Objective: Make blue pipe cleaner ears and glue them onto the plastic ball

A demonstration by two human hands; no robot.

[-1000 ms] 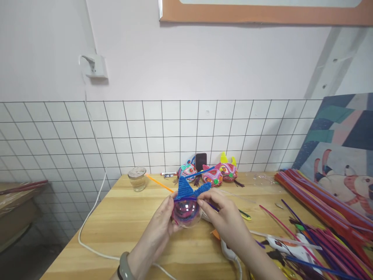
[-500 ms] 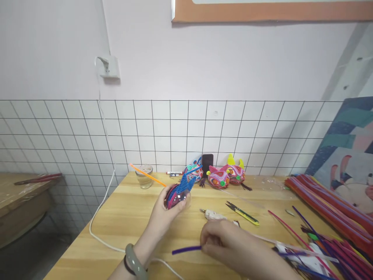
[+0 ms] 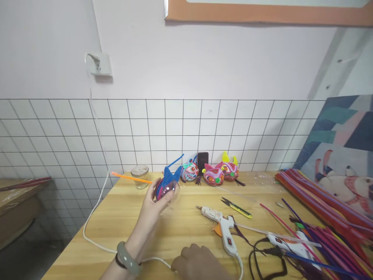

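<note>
My left hand (image 3: 157, 201) grips a clear ball ornament (image 3: 169, 189) partly covered in coiled pipe cleaners, with two blue pipe-cleaner ears on top. An orange pipe cleaner (image 3: 132, 178) sticks out to its left, and a blue pipe cleaner (image 3: 175, 160) rises behind the ears. Low in the middle, my right hand (image 3: 196, 261) is curled with its knuckles up; whatever is in its fingers is hidden. Right of it lies a white glue gun (image 3: 226, 232), its nozzle pointing left.
Finished-looking pipe-cleaner balls (image 3: 214, 175) stand along the wall by a phone (image 3: 203, 159). A lidded glass jar (image 3: 140, 177) is at the back left. Yellow snips (image 3: 237, 209) lie mid-table. Bundles of pipe cleaners (image 3: 329, 206) and a second glue gun (image 3: 294, 245) crowd the right. A white cord (image 3: 93, 242) crosses the left.
My right hand has moved down and left, uncovering the glue gun; the purple pipe cleaner it held no longer shows. My left hand has turned the ball so both ears face me.
</note>
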